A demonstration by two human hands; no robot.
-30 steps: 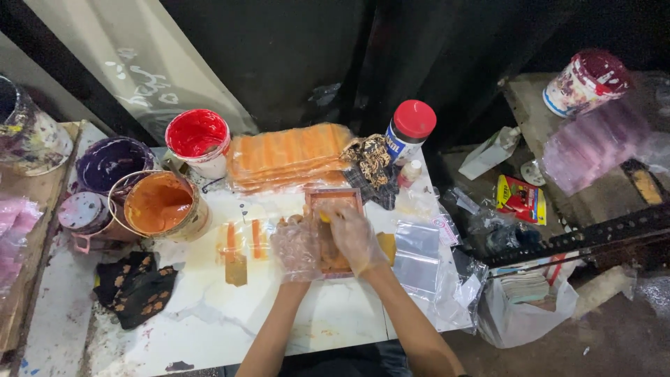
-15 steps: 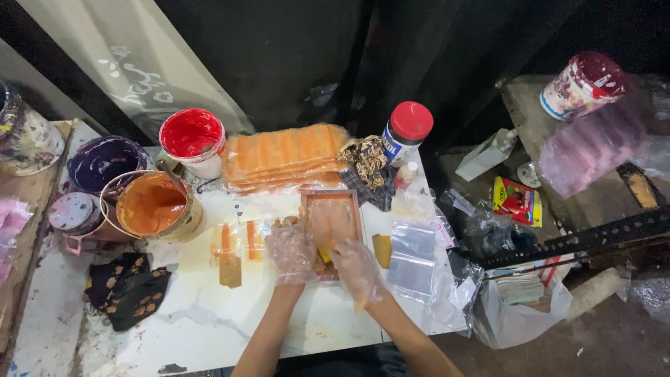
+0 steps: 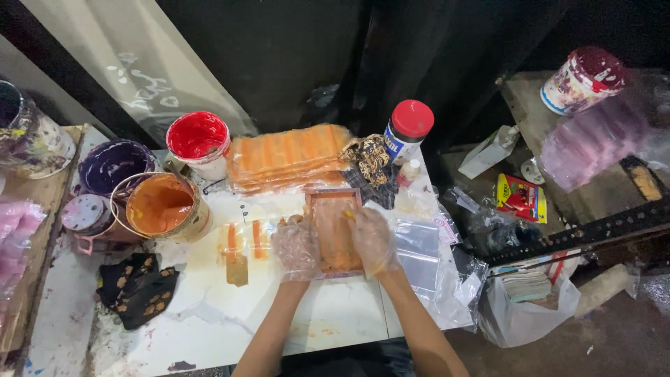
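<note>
A small rectangular printing frame [image 3: 333, 241] smeared with orange ink lies on the white table [image 3: 209, 321]. Both my hands wear thin clear gloves. My left hand [image 3: 296, 246] grips the frame's left edge. My right hand [image 3: 371, 241] is over the frame's right side, fingers curled on a small orange scraper [image 3: 347, 215] whose tip shows at the fingers. Just left of the frame lies a clear bag with orange stripes [image 3: 244, 246].
Open buckets of orange [image 3: 160, 204], red [image 3: 197, 136] and purple [image 3: 112, 164] paint stand at the left. A stack of orange-printed bags [image 3: 289, 155] and a red-lidded jar [image 3: 408, 129] sit behind. Clear bags [image 3: 426, 255] lie right; a stained rag [image 3: 139, 286] front left.
My right hand has moved from the frame's near end up its right side. My left hand stays at the left edge. The frame has not shifted.
</note>
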